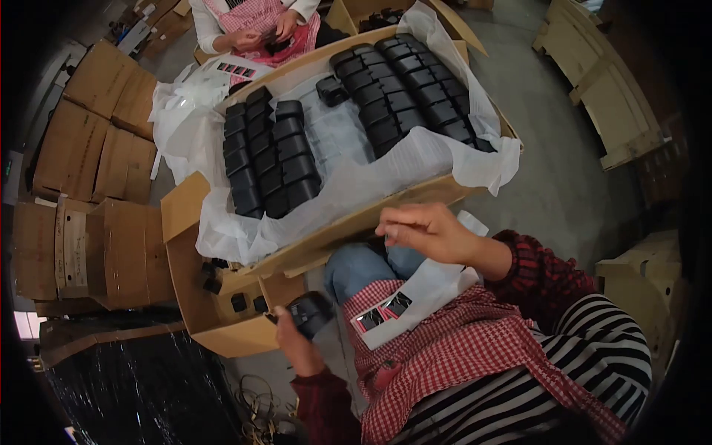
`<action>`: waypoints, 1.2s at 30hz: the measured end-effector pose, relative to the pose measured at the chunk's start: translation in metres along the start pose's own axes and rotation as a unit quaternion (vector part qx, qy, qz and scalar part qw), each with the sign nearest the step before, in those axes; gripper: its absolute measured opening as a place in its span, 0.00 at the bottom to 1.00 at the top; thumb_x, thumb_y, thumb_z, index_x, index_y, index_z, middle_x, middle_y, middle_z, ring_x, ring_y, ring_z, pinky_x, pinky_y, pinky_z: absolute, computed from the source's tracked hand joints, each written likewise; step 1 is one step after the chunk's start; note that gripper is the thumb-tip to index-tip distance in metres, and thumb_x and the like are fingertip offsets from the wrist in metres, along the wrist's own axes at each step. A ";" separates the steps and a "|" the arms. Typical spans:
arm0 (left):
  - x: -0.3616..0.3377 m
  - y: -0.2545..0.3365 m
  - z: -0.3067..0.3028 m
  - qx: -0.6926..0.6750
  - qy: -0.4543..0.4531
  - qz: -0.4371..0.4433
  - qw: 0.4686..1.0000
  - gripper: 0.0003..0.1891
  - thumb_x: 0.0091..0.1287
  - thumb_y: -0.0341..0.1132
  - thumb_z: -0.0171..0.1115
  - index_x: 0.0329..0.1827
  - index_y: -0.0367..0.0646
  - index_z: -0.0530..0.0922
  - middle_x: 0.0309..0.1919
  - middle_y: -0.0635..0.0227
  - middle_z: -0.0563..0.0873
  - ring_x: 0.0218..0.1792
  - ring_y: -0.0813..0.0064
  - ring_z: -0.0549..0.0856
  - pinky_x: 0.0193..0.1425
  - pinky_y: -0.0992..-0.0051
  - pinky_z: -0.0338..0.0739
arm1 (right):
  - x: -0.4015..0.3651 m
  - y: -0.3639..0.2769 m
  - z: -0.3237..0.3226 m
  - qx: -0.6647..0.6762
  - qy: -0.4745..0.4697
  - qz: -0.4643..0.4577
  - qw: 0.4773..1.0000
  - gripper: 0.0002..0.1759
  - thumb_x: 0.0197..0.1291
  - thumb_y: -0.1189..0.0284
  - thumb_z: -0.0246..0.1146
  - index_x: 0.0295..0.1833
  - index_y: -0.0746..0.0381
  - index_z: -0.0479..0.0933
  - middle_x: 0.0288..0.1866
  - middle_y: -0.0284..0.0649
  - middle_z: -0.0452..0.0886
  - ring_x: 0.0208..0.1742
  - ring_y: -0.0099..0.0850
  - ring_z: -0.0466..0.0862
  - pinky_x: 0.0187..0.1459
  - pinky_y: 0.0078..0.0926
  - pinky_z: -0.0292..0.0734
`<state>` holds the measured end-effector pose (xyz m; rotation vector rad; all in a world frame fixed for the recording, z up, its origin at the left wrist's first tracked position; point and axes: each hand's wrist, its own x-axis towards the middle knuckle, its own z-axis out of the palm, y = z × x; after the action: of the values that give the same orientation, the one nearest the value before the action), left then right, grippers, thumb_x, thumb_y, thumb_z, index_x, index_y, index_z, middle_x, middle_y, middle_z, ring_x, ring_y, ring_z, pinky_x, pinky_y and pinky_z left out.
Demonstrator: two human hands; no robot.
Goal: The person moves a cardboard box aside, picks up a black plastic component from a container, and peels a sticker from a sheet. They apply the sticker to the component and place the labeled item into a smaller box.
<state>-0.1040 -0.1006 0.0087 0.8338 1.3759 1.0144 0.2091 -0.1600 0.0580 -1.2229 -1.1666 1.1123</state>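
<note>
The person's left hand [297, 345] sits below the near rim of the big lined carton [356, 222], its fingers curled round a black part [310, 313] held face up just beside the knee [356, 271]. The right hand [426, 231] hovers right at that near rim, fingertips pressed against the thumb; whether they pinch anything thin cannot be told. A label sheet [426, 289] lies on the apron just below the carton. The step looks like labelling the part. Doing it well probably means keeping the part steady and level in the left hand, bringing the right hand down to it, and pressing from one edge so nothing creases. Inside the carton, rows of black parts [271, 159] fill the left and far-right sides, leaving bare white lining paper [337, 141] between them as open room. A smaller box [222, 326] crowds the carton's near-left corner, and loose cables [259, 404] lie on the floor below that box. Another person's hands [259, 33] work beyond the carton's far side.
</note>
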 end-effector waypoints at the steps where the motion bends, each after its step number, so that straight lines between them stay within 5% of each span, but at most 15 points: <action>1: 0.018 0.004 -0.024 -0.076 0.057 -0.021 0.995 0.19 0.74 0.48 0.53 0.53 0.41 0.77 0.47 0.67 0.82 0.46 0.71 0.82 0.55 0.72 0.78 | 0.008 -0.007 -0.014 0.038 0.027 -0.044 0.998 0.10 0.69 0.75 0.58 0.49 0.69 0.78 0.43 0.35 0.79 0.45 0.21 0.80 0.44 0.20 0.78; 5: 0.116 0.004 -0.163 -0.298 0.147 0.021 0.943 0.30 0.71 0.46 0.57 0.70 0.39 0.61 0.61 0.59 0.75 0.60 0.62 0.76 0.60 0.60 0.77 | 0.068 -0.023 -0.083 -0.084 0.099 -0.067 0.989 0.12 0.64 0.77 0.60 0.52 0.69 0.76 0.35 0.35 0.82 0.35 0.19 0.80 0.41 0.17 0.75; 9: 0.130 0.032 -0.157 -0.213 0.230 -0.082 0.946 0.34 0.71 0.45 0.59 0.73 0.40 0.55 0.63 0.58 0.72 0.62 0.60 0.74 0.63 0.60 0.74 | 0.127 0.022 -0.113 -0.392 0.072 -0.007 0.917 0.10 0.61 0.70 0.63 0.46 0.64 0.77 0.39 0.42 0.81 0.36 0.31 0.83 0.38 0.29 0.77; 10: 0.122 0.031 -0.139 -0.087 0.184 -0.026 0.979 0.33 0.71 0.44 0.58 0.73 0.40 0.55 0.64 0.58 0.71 0.63 0.61 0.74 0.64 0.61 0.72 | 0.136 0.034 -0.115 -0.508 0.036 -0.032 0.860 0.13 0.59 0.68 0.63 0.47 0.63 0.76 0.40 0.47 0.82 0.36 0.40 0.84 0.38 0.35 0.77; 12: 0.091 0.044 -0.087 0.050 0.060 0.096 0.992 0.29 0.72 0.39 0.57 0.72 0.41 0.58 0.65 0.58 0.72 0.64 0.64 0.74 0.66 0.65 0.68 | 0.125 0.051 -0.092 -0.499 -0.112 -0.062 0.857 0.18 0.56 0.67 0.63 0.51 0.63 0.75 0.42 0.52 0.81 0.40 0.53 0.82 0.41 0.44 0.77; 14: 0.056 0.073 -0.023 0.099 -0.022 0.159 0.982 0.24 0.72 0.34 0.56 0.69 0.40 0.64 0.64 0.59 0.74 0.63 0.67 0.74 0.66 0.66 0.67 | 0.083 0.033 -0.052 -0.493 -0.192 -0.055 0.847 0.18 0.57 0.68 0.63 0.52 0.62 0.75 0.40 0.49 0.81 0.41 0.50 0.82 0.43 0.42 0.78; 16: 0.037 0.082 0.022 0.169 -0.116 0.275 0.939 0.21 0.71 0.32 0.56 0.66 0.39 0.68 0.63 0.58 0.75 0.64 0.65 0.74 0.68 0.66 0.65 | 0.039 0.042 -0.026 -0.502 -0.117 -0.275 0.811 0.17 0.57 0.69 0.62 0.52 0.61 0.76 0.40 0.46 0.81 0.44 0.48 0.82 0.45 0.41 0.79; 18: 0.023 0.093 0.070 0.285 -0.187 0.391 0.855 0.21 0.70 0.32 0.57 0.65 0.39 0.69 0.65 0.54 0.73 0.67 0.59 0.71 0.71 0.60 0.60 | 0.003 0.037 -0.016 -0.422 -0.251 -0.054 0.869 0.15 0.57 0.71 0.63 0.51 0.59 0.77 0.41 0.45 0.82 0.48 0.44 0.82 0.51 0.40 0.78; 20: 0.031 0.090 0.108 0.373 -0.250 0.484 0.751 0.21 0.68 0.31 0.59 0.64 0.41 0.71 0.67 0.52 0.70 0.71 0.52 0.65 0.73 0.53 0.56 | -0.010 0.035 -0.028 -0.393 -0.309 -0.052 0.864 0.15 0.57 0.72 0.62 0.51 0.59 0.77 0.42 0.45 0.82 0.47 0.44 0.83 0.50 0.39 0.78; 21: 0.035 0.076 0.117 0.374 -0.252 0.482 0.751 0.21 0.68 0.31 0.59 0.64 0.41 0.71 0.67 0.52 0.70 0.71 0.52 0.65 0.73 0.53 0.56 | -0.013 0.033 -0.032 -0.361 -0.367 -0.053 0.856 0.14 0.57 0.73 0.62 0.50 0.59 0.77 0.43 0.45 0.82 0.47 0.44 0.83 0.49 0.39 0.78; 23: 0.046 0.038 0.132 0.534 -0.297 0.428 0.666 0.22 0.64 0.30 0.62 0.62 0.42 0.73 0.69 0.53 0.67 0.72 0.49 0.61 0.73 0.47 0.53 | 0.002 0.010 -0.045 -0.319 -0.272 -0.017 0.908 0.15 0.56 0.74 0.63 0.51 0.59 0.77 0.44 0.45 0.82 0.47 0.44 0.83 0.48 0.39 0.78; 24: 0.039 0.024 0.135 0.536 -0.294 0.427 0.666 0.22 0.64 0.30 0.62 0.62 0.42 0.73 0.69 0.53 0.67 0.72 0.49 0.61 0.73 0.47 0.53 | 0.016 0.001 -0.054 -0.274 -0.174 0.017 0.946 0.16 0.55 0.74 0.64 0.51 0.59 0.78 0.45 0.45 0.82 0.47 0.44 0.83 0.48 0.40 0.78; 27: 0.015 -0.023 0.126 0.505 -0.255 0.418 0.711 0.21 0.62 0.31 0.63 0.60 0.42 0.75 0.70 0.52 0.65 0.72 0.47 0.60 0.73 0.46 0.54 | 0.057 0.023 -0.074 -0.434 -0.022 -0.063 0.898 0.18 0.52 0.74 0.66 0.51 0.60 0.78 0.47 0.44 0.82 0.48 0.44 0.83 0.49 0.39 0.78; 29: 0.011 -0.048 0.112 0.456 -0.296 0.333 0.770 0.21 0.63 0.32 0.63 0.60 0.40 0.75 0.70 0.51 0.64 0.72 0.45 0.59 0.72 0.46 0.54 | 0.083 0.048 -0.078 -0.579 -0.096 0.047 0.808 0.24 0.51 0.74 0.66 0.56 0.61 0.77 0.55 0.44 0.80 0.53 0.43 0.81 0.54 0.37 0.77; 36: -0.005 -0.028 0.072 0.410 -0.256 0.245 0.841 0.18 0.66 0.34 0.62 0.56 0.37 0.77 0.62 0.48 0.75 0.63 0.48 0.74 0.65 0.60 0.69 | 0.126 0.057 -0.076 -0.585 -0.283 -0.059 0.758 0.31 0.51 0.68 0.66 0.63 0.60 0.72 0.61 0.47 0.77 0.58 0.45 0.79 0.57 0.36 0.76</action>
<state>-0.0295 -0.1088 -0.0112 2.0193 1.1125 0.4435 0.2959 -0.0388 0.0061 -1.7004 -2.6000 0.5718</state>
